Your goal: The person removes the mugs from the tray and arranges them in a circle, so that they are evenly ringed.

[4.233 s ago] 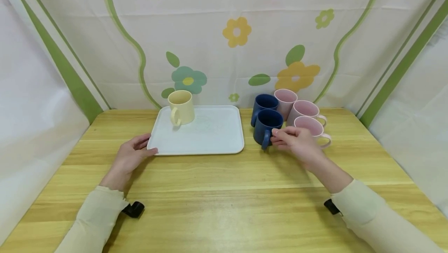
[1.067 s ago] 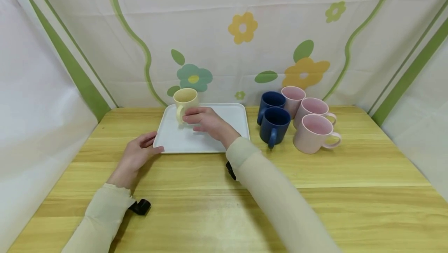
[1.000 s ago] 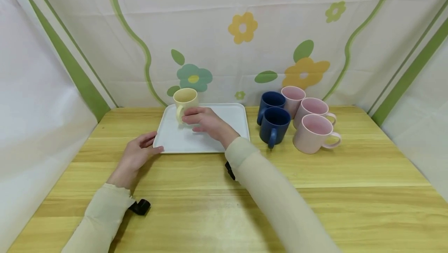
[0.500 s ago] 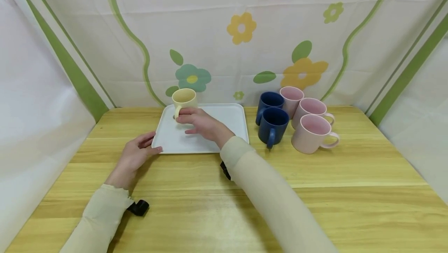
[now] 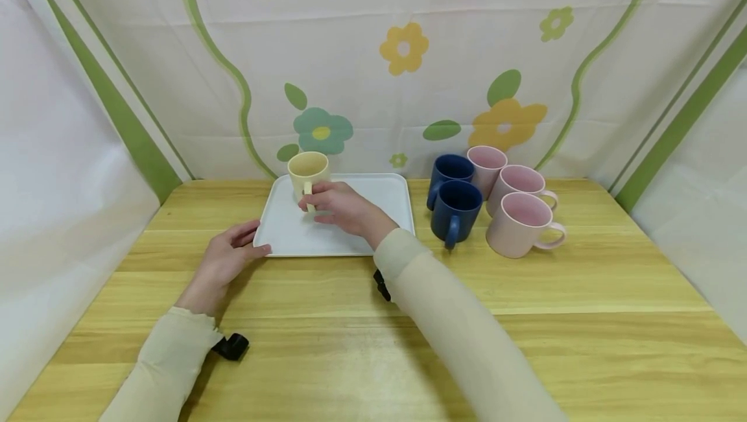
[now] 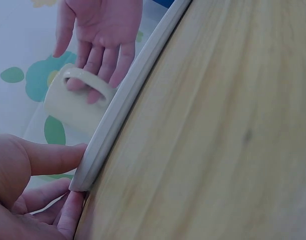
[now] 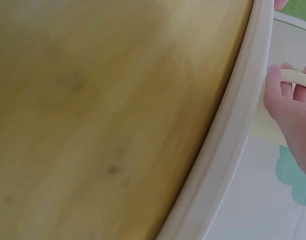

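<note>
A pale yellow mug (image 5: 307,166) stands upright at the back left of the white tray (image 5: 292,235). My right hand (image 5: 345,206) is at its handle, with fingers curled around it from the right. In the left wrist view, the right hand's fingers (image 6: 93,62) reach through that handle. The right wrist view catches the same hand (image 7: 293,107) at its right edge, with the thumb by the handle. At the tray's front left corner, my left hand (image 5: 224,258) pinches the rim, thumb (image 6: 56,158) on one side and fingers on the other.
To the right of the tray, two dark blue mugs (image 5: 457,211) stand one behind the other. Three pink mugs (image 5: 516,233) stand beside them, the front one's handle pointing right. A floral curtain (image 5: 350,72) hangs behind the wooden table (image 5: 327,331).
My right hand has moved from the front blue mug's handle to the yellow mug. In the last half second the yellow mug's handle has swung rightward to face the front. The left hand stays at the tray.
</note>
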A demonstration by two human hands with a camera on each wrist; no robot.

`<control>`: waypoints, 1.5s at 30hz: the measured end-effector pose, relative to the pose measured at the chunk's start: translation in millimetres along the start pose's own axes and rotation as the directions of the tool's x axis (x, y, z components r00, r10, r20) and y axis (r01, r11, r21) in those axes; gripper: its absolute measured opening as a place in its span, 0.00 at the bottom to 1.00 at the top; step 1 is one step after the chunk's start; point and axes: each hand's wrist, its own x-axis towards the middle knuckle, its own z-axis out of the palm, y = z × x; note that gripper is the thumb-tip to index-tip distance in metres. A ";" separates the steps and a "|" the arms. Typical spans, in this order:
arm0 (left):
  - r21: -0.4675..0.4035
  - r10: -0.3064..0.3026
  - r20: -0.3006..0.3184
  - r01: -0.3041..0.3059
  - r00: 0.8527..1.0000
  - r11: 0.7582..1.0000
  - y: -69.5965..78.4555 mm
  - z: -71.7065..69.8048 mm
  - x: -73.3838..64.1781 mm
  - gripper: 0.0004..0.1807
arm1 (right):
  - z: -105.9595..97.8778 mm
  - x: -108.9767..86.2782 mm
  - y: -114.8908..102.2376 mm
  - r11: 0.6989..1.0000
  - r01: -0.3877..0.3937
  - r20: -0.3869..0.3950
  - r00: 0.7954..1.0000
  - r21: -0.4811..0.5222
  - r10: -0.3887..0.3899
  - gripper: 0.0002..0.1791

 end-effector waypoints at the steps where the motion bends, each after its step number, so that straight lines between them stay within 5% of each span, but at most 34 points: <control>1: -0.004 0.000 0.000 0.000 1.000 1.000 -0.1 0.1 0.3 0.43 | -1.2 -0.7 0.3 1.000 -0.004 -0.009 1.000 0.006 0.004 0.24; 11: -0.014 -0.010 -0.002 0.010 1.000 1.000 -1.6 -0.4 1.5 0.43 | -9.3 -11.6 2.3 0.999 -0.047 -0.026 0.999 -0.005 0.046 0.15; 23: -0.002 -0.005 0.005 0.005 1.000 1.000 -1.7 0.7 2.3 0.43 | -23.0 -26.3 6.3 0.998 -0.058 -0.031 0.998 -0.027 0.057 0.16; 33: 0.008 0.001 0.006 -0.001 1.000 1.000 -1.6 1.1 0.3 0.43 | -25.4 -42.4 2.9 0.998 -0.030 -0.084 0.996 0.046 0.034 0.13; 45: -0.010 -0.026 0.005 0.026 1.000 1.000 -1.5 0.5 2.6 0.44 | -30.8 -84.7 -14.2 0.994 0.057 -0.132 0.990 0.096 -0.044 0.19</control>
